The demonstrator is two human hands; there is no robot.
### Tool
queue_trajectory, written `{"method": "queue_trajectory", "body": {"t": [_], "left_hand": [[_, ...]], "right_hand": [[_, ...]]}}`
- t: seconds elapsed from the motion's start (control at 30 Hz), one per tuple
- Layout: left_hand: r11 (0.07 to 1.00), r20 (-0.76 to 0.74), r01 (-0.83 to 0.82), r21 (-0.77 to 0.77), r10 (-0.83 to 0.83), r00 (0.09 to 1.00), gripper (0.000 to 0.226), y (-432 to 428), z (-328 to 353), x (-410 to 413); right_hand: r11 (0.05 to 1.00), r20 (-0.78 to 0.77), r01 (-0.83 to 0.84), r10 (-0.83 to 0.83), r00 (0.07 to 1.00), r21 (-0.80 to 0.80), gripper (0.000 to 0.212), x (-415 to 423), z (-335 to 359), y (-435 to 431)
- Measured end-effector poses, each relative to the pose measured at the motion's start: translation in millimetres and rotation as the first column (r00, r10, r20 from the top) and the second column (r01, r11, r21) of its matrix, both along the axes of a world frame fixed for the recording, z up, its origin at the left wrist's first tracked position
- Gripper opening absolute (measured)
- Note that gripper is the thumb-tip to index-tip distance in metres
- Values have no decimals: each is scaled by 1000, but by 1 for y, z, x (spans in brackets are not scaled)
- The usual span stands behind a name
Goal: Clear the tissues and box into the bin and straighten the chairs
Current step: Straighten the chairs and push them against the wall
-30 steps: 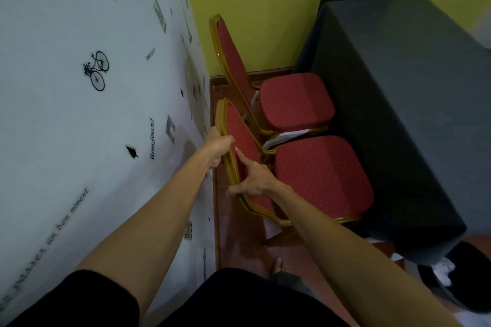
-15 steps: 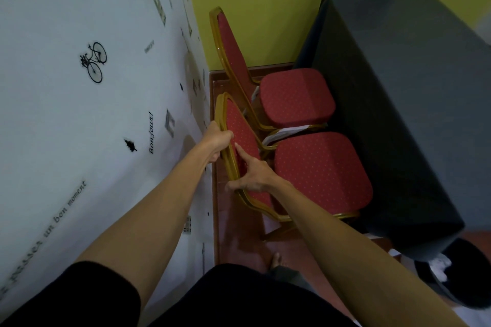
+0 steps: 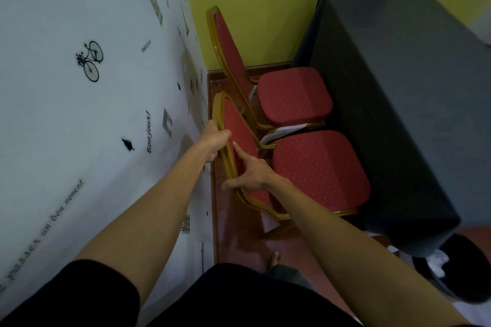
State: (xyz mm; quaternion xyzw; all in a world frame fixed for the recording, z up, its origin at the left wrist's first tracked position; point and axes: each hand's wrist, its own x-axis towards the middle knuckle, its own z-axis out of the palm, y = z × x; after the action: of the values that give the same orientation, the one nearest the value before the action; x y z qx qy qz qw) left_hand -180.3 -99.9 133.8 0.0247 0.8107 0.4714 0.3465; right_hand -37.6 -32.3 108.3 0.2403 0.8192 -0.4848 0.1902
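Wallpapered wall (image 3: pixel 79 114) on your left, grey-draped table (image 3: pixel 398 101) on your right, and both red chairs sit between them. Since a second ago your view has dipped slightly; your left hand (image 3: pixel 216 142) stays clenched on the near chair (image 3: pixel 318 170) back's gold frame, your right hand (image 3: pixel 251 174) still gripping its lower edge. Far chair (image 3: pixel 293 95) stands just beyond, unmoved. Bin (image 3: pixel 462 268) with white tissues (image 3: pixel 438 264) shows at lower right.
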Motion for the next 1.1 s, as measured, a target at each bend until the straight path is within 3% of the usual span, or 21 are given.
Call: {"method": "queue_trajectory", "body": {"t": [0.87,1.1], "left_hand": [[1000,70,-10,-14,11,997,39,-13,21,19],[998,27,55,-28,-55,998,27,-24,28,25]], "right_hand": [[996,-47,31,-27,999,84,126,3,7,-12],[995,-69,88,-85,994,45,105,9,14,-14]]}}
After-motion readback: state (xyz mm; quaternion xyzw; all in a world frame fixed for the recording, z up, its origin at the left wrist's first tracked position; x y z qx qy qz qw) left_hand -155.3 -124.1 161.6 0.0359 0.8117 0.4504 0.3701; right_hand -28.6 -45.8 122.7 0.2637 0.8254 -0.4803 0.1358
